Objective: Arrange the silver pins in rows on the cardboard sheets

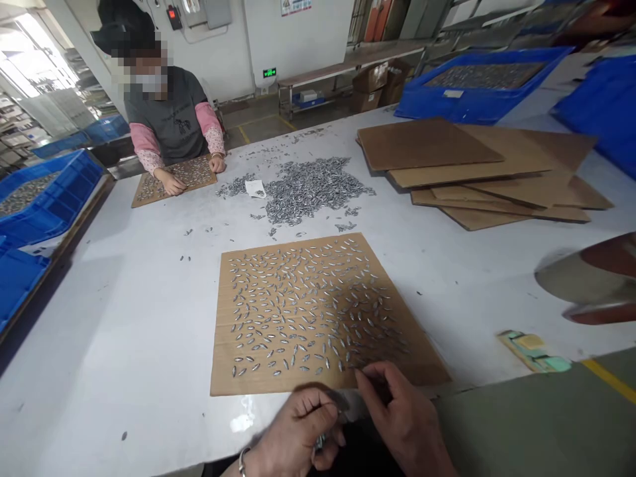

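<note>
A brown cardboard sheet (427,363) lies in front of me, covered with several small silver metal pieces (308,311) spread out in rows. My left hand (293,430) is curled shut at the near table edge, with silver pieces showing inside its fingers. My right hand (405,417) is beside it, thumb and forefinger pinched together at the sheet's near edge; what they pinch is too small to name. A loose heap of the same metal pieces (311,189) lies further back on the white table (124,318).
Across the table a person (169,112) rests both hands on another cardboard sheet (173,179). Stacked cardboard sheets (477,165) lie at the right. Blue bins (477,83) (44,195) stand at back right and left. A blurred object (586,278) intrudes at the right edge.
</note>
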Tool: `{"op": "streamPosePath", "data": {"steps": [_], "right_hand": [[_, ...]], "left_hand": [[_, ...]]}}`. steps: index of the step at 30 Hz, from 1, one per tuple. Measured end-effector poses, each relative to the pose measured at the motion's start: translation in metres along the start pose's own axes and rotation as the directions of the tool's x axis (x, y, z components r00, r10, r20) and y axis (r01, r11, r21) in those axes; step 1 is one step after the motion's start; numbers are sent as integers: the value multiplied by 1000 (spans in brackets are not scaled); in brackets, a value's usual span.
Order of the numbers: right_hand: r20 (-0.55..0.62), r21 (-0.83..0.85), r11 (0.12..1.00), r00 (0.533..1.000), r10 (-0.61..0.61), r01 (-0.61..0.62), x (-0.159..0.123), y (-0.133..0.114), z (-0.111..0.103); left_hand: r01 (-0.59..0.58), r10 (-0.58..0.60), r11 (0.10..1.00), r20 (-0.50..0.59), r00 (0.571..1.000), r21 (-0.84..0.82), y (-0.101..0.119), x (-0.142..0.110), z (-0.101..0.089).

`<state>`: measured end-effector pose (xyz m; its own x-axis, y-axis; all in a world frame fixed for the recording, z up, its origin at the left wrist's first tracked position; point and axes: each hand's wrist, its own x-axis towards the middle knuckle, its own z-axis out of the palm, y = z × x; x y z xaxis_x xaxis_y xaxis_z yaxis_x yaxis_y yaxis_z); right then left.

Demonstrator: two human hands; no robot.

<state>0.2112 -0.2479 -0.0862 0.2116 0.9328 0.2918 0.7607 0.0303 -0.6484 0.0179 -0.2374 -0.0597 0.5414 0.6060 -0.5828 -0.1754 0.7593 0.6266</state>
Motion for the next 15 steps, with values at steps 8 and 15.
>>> {"op": "streamPosePath", "data": {"steps": [8, 15], "right_hand": [[309, -41, 916, 877, -369, 400, 17, -22, 8], [467, -160, 865, 808, -358, 476, 25, -26, 20]], "left_hand": [[46, -45, 993, -13, 999, 112, 1, -23, -23], [36, -30, 991, -46, 998, 130, 0, -34, -29]]}}
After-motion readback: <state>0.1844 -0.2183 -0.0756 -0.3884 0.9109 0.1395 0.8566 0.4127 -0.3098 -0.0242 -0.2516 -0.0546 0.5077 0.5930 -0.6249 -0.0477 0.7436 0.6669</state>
